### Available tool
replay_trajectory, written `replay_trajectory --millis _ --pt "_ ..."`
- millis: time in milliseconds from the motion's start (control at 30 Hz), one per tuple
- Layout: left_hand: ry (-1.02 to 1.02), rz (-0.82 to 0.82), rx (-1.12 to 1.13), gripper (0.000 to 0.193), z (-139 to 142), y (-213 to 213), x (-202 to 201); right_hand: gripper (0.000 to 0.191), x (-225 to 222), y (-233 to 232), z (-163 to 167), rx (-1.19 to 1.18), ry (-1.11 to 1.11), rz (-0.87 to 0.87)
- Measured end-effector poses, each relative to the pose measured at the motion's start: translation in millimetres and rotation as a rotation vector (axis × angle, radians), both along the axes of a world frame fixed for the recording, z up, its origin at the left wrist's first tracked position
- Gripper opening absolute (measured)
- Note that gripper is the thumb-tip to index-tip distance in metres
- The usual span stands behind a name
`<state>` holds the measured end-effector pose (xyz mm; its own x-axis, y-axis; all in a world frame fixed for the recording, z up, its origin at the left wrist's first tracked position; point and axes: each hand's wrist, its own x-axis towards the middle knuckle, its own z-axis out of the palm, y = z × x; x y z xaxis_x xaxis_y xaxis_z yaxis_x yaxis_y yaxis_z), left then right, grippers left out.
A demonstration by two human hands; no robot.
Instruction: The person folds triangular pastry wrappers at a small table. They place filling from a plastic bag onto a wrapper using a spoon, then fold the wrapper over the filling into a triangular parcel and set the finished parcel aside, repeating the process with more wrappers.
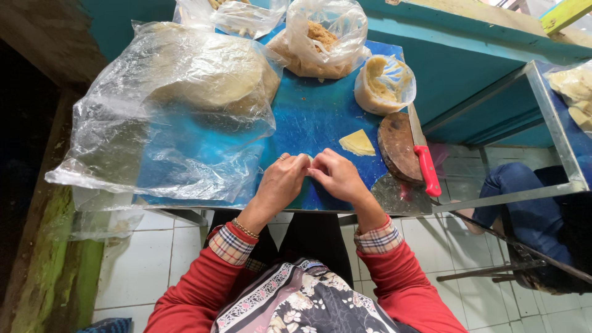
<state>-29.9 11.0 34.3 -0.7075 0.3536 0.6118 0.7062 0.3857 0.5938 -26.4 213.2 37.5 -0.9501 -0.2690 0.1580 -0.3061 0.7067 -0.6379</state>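
1. My left hand and right hand meet fingertip to fingertip at the near edge of the blue table, fingers pinched closed on a small pale piece of dough, mostly hidden.
2. A yellow wedge-shaped wrapper lies just beyond my right hand.
3. A round wooden board sits to the right, with a red-handled knife lying on it.
4. A large clear plastic bag holding a pale stack lies to the left.
5. A smaller bag of filling sits behind the board.
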Motion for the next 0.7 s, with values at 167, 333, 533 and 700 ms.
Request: replay_trajectory --millis 167,333,533,700 --pt "-0.118 -0.050 0.016 0.011 0 1 -8 0.015 -8 1 -6 -0.279 -0.286 -0.087" --pt "-0.287 -0.003 -0.009 0.013 -10 11 -25 0.009 28 -21 2 -0.115 0.224 -0.186" --pt "-0.432 -0.015 0.002 0.017 -16 16 -39 0.014 47 -37 14 0.062 0.493 -0.188" --pt "-0.329 -0.027 0.051 0.017 -13 1 -24 0.010 36 -37 13 0.084 0.446 -0.152"
